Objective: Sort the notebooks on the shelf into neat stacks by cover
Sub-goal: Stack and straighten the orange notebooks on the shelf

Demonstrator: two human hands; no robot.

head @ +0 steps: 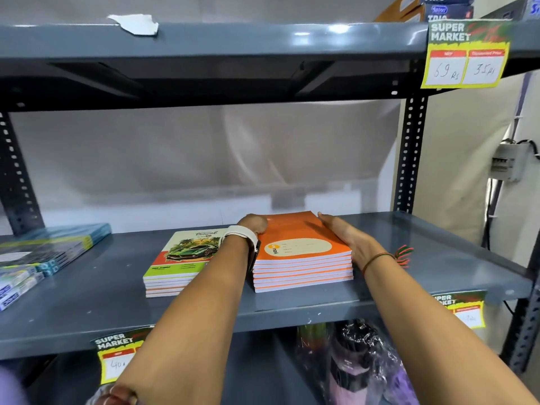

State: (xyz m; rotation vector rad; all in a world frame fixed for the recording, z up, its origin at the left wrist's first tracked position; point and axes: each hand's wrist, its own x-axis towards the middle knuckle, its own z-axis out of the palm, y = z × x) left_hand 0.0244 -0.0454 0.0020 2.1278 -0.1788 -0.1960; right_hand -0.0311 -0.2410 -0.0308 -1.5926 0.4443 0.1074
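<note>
We press left hand (253, 223) and right hand (347, 239) flat against the orange stack (301, 252), right of the car-cover stack (178, 264); squaring needs even pressure.

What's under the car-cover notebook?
Under the car notebook lie more notebooks, showing only white page edges and orange-red spines; their covers are hidden. The left forearm covers the stack's right side.

- "SUPER MARKET" on yellow price tag (467, 54) hung from upper shelf edge, up and right of orange notebook stack (302, 252); handwritten "69 Rs" and "35 Rs" in its two white boxes.
- "YOU" on top cover of orange notebook stack.
- "Travel" above green car on notebook stack (182, 258) just left of orange one.
- "SUPER MARKET", handwritten "40", on tag (117, 356) below and left.
- "TRIO" on blue boxes (448, 8) far above, right.
</note>
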